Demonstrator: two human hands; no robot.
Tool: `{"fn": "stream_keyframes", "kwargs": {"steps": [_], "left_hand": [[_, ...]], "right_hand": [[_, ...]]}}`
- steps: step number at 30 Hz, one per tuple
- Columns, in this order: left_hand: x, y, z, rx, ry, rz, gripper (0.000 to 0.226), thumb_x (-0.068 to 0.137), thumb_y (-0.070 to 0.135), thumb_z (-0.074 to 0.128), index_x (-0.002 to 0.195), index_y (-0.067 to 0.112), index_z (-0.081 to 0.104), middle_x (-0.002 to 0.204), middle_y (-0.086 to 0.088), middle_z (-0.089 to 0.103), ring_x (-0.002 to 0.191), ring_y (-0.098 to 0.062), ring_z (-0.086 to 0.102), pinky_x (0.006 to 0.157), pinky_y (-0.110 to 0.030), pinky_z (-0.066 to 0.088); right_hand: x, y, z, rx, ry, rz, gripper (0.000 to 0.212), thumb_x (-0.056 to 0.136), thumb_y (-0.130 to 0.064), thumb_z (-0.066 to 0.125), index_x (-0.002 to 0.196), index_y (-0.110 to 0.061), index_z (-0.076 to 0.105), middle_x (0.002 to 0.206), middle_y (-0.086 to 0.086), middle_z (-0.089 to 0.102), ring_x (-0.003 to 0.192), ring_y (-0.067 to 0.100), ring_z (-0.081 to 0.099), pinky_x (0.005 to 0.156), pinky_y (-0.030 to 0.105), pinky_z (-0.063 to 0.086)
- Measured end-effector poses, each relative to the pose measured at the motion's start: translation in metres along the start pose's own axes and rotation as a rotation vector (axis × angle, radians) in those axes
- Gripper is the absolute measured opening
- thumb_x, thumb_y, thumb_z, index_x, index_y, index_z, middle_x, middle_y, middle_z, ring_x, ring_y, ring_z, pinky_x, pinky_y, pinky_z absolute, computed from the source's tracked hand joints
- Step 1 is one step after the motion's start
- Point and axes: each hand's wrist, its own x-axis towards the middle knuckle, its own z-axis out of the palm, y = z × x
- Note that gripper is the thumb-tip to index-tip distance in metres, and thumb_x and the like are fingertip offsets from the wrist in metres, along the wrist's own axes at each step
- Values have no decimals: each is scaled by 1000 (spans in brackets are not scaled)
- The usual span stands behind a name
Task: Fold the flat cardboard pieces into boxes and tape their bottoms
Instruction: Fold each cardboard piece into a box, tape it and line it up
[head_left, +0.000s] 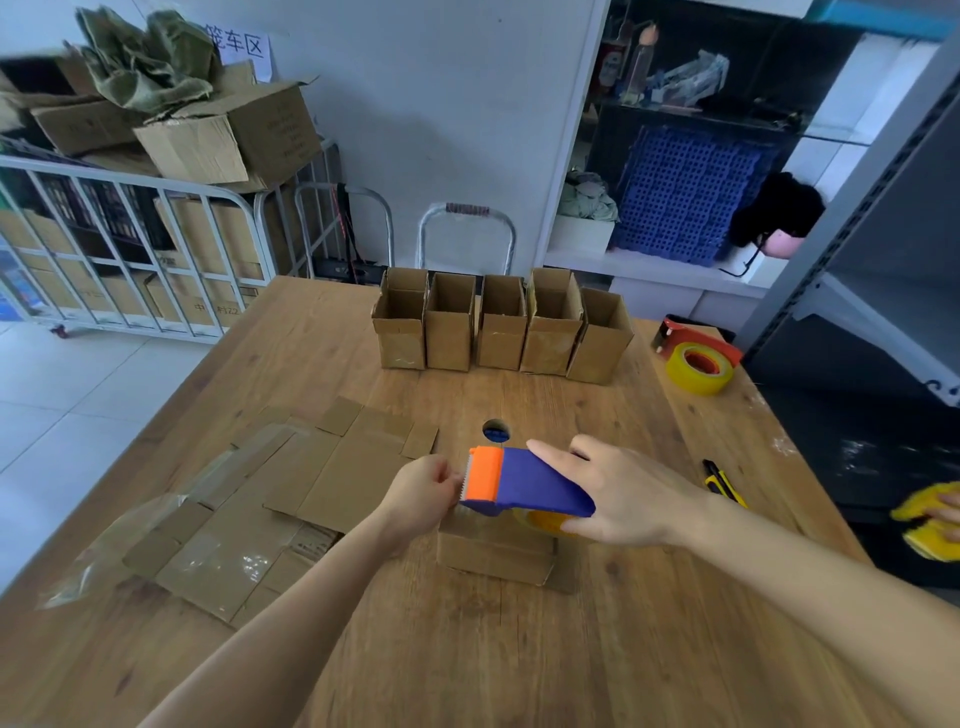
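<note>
R hand (623, 493) gripped blue tape dispenser (524, 480) just above small box (493, 551). Dispenser's long axis ran 3-to-9 o'clock, blade toward 9, where L hand (421, 488) pinched it. Flat cardboard pieces (332, 478) lay at 9 o'clock.

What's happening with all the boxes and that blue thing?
A person is taping a small cardboard box on the wooden table. The right hand holds a blue and orange tape dispenser over it, and the left hand pinches the tape end at the toothed front. Five folded boxes stand in a row at the far side; flat cardboard pieces lie to the left.
</note>
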Motion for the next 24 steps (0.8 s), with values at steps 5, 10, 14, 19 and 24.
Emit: {"fn": "stream_keyframes", "kwargs": {"steps": [5,10,14,19,24], "left_hand": [[-2,0,2,16,35,19,29,96,20,53,68,15,44,69,1,51,62,-10,43,53,-21,32],[-4,0,6,-62,-24,0,26,96,21,52,71,15,47,81,-9,59,72,-16,49,65,-28,40],[-6,-2,3,-118,-69,-21,25,97,26,53,75,14,50,76,-5,53,71,-16,47,65,-29,38],[-5,-3,1,-255,-88,-67,20,95,22,55,79,11,52,79,-6,54,75,-18,50,68,-34,40],[-4,-11,2,-408,-73,-88,21,93,21,55,73,13,52,75,-2,60,81,-21,58,91,-48,50]], "right_hand": [[-8,9,4,82,-43,72,102,79,-64,64,154,-35,1,113,-6,37,91,10,47,76,21,43],[-14,18,6,164,-63,84,103,76,-65,67,154,-34,6,107,-9,36,83,1,42,67,14,33],[-14,23,9,204,-58,64,103,75,-64,69,153,-33,9,109,-11,38,87,-3,42,70,12,33],[-9,29,8,227,-56,53,105,71,-63,72,153,-34,13,108,-10,42,91,4,44,82,21,41],[-2,27,7,205,-57,45,101,74,-60,72,152,-35,14,105,-11,41,88,4,44,76,15,37]]}}
